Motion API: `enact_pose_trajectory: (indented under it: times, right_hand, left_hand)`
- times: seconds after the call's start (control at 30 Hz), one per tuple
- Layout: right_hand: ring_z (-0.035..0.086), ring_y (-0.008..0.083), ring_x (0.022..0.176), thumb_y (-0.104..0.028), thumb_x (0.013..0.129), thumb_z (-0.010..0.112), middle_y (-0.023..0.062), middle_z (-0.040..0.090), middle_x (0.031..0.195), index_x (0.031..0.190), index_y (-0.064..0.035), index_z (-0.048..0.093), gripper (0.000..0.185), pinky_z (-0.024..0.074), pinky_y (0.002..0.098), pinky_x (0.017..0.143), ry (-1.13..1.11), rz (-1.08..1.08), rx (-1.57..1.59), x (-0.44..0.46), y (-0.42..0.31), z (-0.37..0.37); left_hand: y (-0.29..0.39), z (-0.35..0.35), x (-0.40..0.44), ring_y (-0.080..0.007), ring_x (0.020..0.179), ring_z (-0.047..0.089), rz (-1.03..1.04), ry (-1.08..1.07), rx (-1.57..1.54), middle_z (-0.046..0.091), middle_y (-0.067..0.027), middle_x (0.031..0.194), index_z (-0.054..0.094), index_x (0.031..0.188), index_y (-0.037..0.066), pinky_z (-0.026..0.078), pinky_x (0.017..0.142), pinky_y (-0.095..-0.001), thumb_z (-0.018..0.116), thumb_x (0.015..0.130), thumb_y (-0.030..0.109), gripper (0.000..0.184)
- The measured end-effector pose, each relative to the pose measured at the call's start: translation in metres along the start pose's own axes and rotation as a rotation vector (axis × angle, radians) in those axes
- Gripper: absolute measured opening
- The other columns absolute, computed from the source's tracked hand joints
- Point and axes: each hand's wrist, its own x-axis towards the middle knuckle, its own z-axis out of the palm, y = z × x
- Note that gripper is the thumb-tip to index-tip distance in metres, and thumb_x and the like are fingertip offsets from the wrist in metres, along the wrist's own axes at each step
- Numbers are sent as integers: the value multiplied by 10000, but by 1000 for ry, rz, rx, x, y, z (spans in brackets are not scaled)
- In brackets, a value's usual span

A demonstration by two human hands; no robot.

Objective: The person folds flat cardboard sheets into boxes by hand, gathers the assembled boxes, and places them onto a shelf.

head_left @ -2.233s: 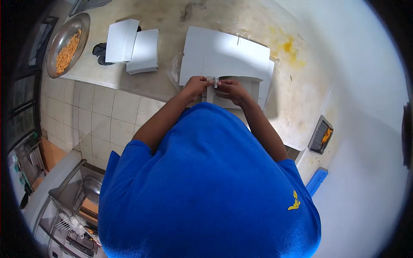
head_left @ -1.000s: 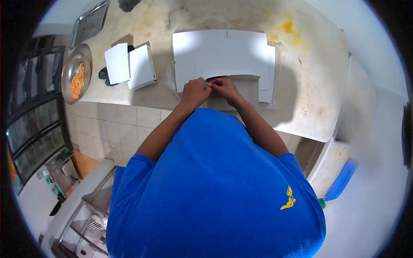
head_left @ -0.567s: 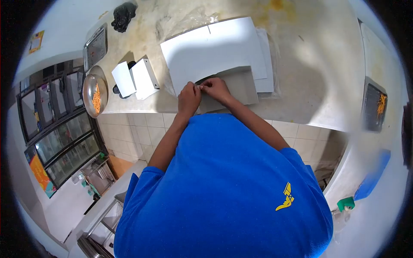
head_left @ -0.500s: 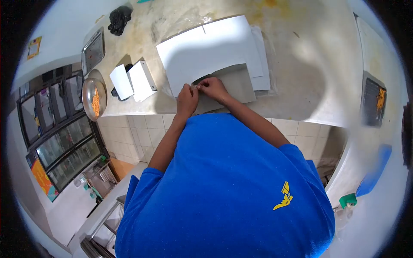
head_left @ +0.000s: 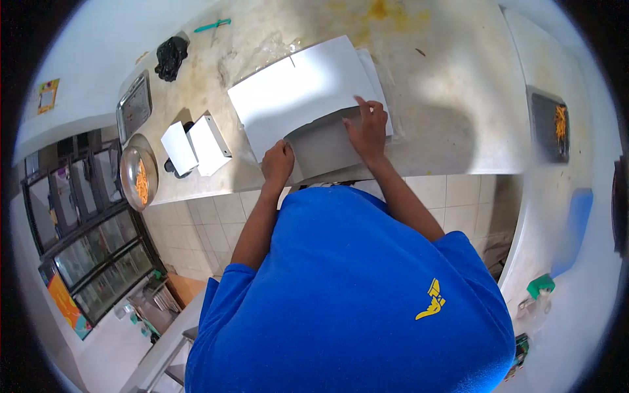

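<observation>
A white cardboard sheet (head_left: 304,85) lies before me, with its near part showing a grey flap (head_left: 324,145) below a curved edge. My left hand (head_left: 278,162) is closed at the left edge of this flap, thumb and fingers pinching the cardboard. At the right end of the curved edge is my right hand (head_left: 369,133), open, with thumb and fingers spread over the cardboard. Whether its fingertips touch the surface I cannot tell. More white sheets (head_left: 377,72) lie beneath, on clear plastic wrap (head_left: 265,52).
Left on the table (head_left: 452,131) stand a small white folded box (head_left: 208,144), a metal bowl (head_left: 152,175) with orange strips, a metal tray (head_left: 135,108) and a black plastic bag (head_left: 171,57). A teal knife-like tool (head_left: 213,25) lies farther back. Rightward is a dark tray (head_left: 547,134) with orange strips.
My hands were together at the left end of the curved edge. The right hand has moved right and opened; the left stays at the left edge. The view has shifted slightly.
</observation>
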Motion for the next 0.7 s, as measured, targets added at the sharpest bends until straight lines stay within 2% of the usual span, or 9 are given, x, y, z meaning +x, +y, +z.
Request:
enact_pose_trajectory:
  times: [0.03,0.1,0.2,0.3,0.33,0.4,0.6,0.63,0.7]
  right_hand:
    - [559,297,905,-78,681,697,123,575,919,1119,-93,552,462,445,394,801,3,42,-113,3,3,-9]
    - [560,290,873,-65,670,706,126,552,932,1137,-92,539,496,455,388,777,-110,13,17,2,37,7]
    - [561,280,845,-39,666,704,122,517,965,1178,-110,514,551,473,384,744,-165,93,240,4,46,9]
    - [568,264,830,-17,666,698,108,496,977,1209,-132,497,590,492,370,712,-128,150,275,5,38,5]
    - [572,257,826,-11,666,696,102,491,977,1216,-138,493,599,498,363,702,-120,150,252,4,34,2]
    - [576,246,827,-25,679,695,104,490,969,1217,-139,492,586,506,356,704,-83,99,237,1,36,4]
    - [602,246,787,-64,718,685,104,528,934,1218,-122,482,543,518,350,673,54,137,254,-11,24,3]
    - [610,248,767,-70,719,685,103,550,912,1215,-117,481,538,519,350,666,88,158,244,-15,24,2]
    - [627,245,727,-85,705,701,101,604,845,1177,-101,509,510,520,346,669,-25,312,330,-22,31,-1]
  left_hand:
    - [1,-3,-2,-415,785,595,-1,-19,-7,621,-207,798,563,850,45,465,682,-501,480,856,306,274]
    - [8,-10,-3,-397,770,596,-2,-51,-26,615,-193,803,557,853,39,465,681,-487,510,849,301,266]
    - [17,-14,-9,-357,751,590,202,384,-18,590,-165,821,546,868,29,458,686,-465,565,831,271,245]
    - [41,-22,2,-325,745,579,553,392,-167,561,-144,845,541,902,26,451,707,-446,594,817,241,237]
    - [59,-20,0,-338,744,591,535,267,-397,586,-162,826,551,953,36,453,687,-453,596,818,219,232]
    - [98,-27,3,-352,766,606,324,-176,-432,616,-181,794,552,1073,64,464,688,-452,567,837,254,303]
    - [127,17,51,-362,837,624,550,-224,-282,651,-199,881,641,1028,80,483,754,-396,500,893,347,331]
    - [129,18,54,-346,803,629,493,-225,-275,653,-183,851,651,980,73,487,744,-393,504,885,362,338]
    - [133,14,55,-314,734,640,370,-225,-254,659,-152,792,673,885,60,497,722,-387,511,869,392,370]
